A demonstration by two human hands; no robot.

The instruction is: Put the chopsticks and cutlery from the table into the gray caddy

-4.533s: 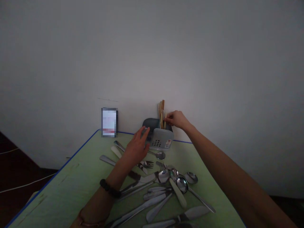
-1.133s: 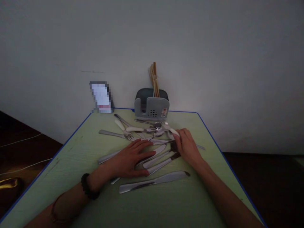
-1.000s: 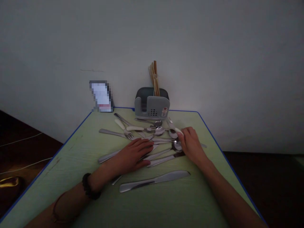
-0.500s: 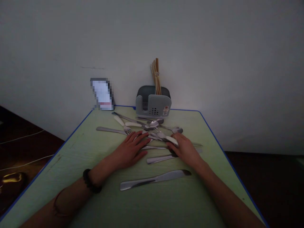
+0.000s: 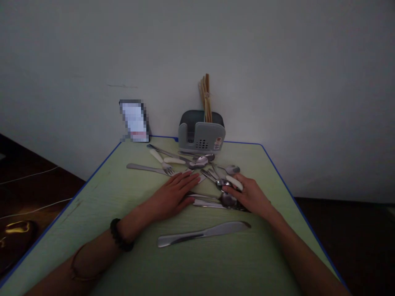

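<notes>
My left hand [image 5: 174, 195] lies flat over the pile, fingers stretched out, on several pieces of metal cutlery. Just beyond its fingertips is a white-handled fork [image 5: 168, 167]. At the right side of the pile my right hand [image 5: 251, 195] is closed around a white handle [image 5: 235, 182]; the head of that piece of cutlery is hidden. Dark-looking spoons [image 5: 228, 200] lie beside its thumb, and another spoon [image 5: 232, 169] is just past its fingers. A table knife [image 5: 203, 233] lies apart, nearer to me.
A grey cutlery holder [image 5: 202, 137] stands at the back against the wall, with a bundle of wooden chopsticks [image 5: 205, 98] upright in it. At the back left a phone [image 5: 135, 121] leans on the wall. The green table [image 5: 129, 197] has a blue edge.
My right hand has shifted slightly right, and the white handle with it. Spoons now show beside its thumb where a fork head lay. My left hand stays nearly in place.
</notes>
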